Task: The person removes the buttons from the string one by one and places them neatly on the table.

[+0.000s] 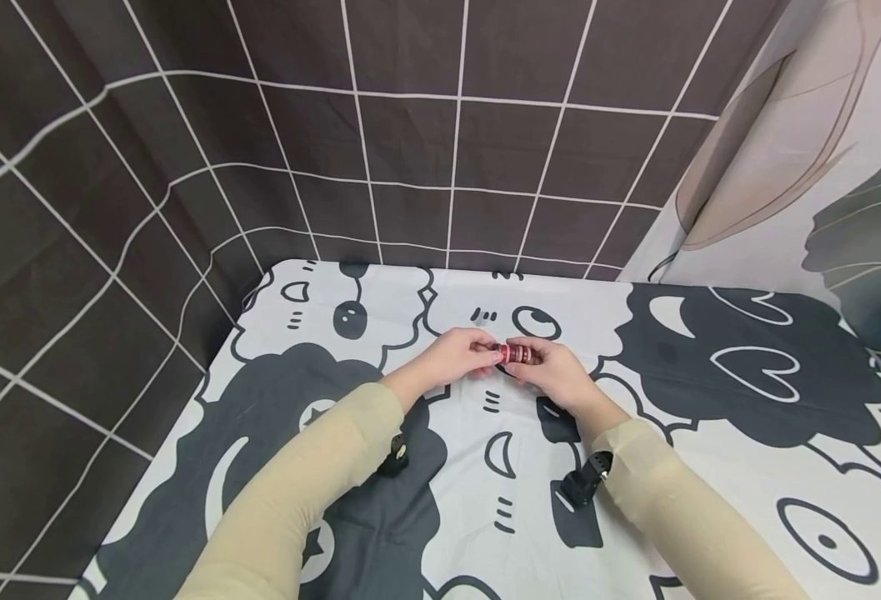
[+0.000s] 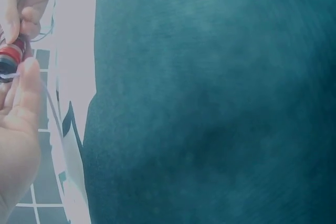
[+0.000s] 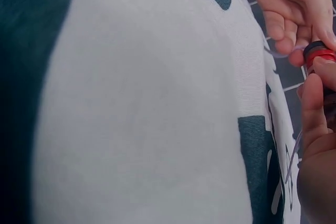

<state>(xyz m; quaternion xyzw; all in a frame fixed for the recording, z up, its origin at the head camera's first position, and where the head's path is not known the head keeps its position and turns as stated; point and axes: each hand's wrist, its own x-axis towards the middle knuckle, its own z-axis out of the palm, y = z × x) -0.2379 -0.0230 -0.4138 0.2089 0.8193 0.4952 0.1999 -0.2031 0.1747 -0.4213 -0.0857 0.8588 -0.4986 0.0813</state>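
Between the hands is a short cylinder of red, dark and pale rings [image 1: 517, 354], lying roughly level above the cloth. Its exact kind is hard to make out. My left hand [image 1: 458, 353] pinches its left end with thumb and fingers. Around the right part curl the fingers of my right hand [image 1: 558, 372], thumb below. In the left wrist view, a black end and a red band show on the ringed cylinder [image 2: 11, 55]. A thin pale strand [image 3: 281, 54] runs by the fingers in the right wrist view. The hands cover much of the cylinder.
Beneath the hands spreads a white cloth [image 1: 478, 492] with dark cartoon sheep figures. Dark grid-patterned fabric [image 1: 402, 142] hangs behind and along the left. A leaf-patterned curtain [image 1: 785, 167] hangs at the right. Each wrist carries a black camera [image 1: 586, 479].
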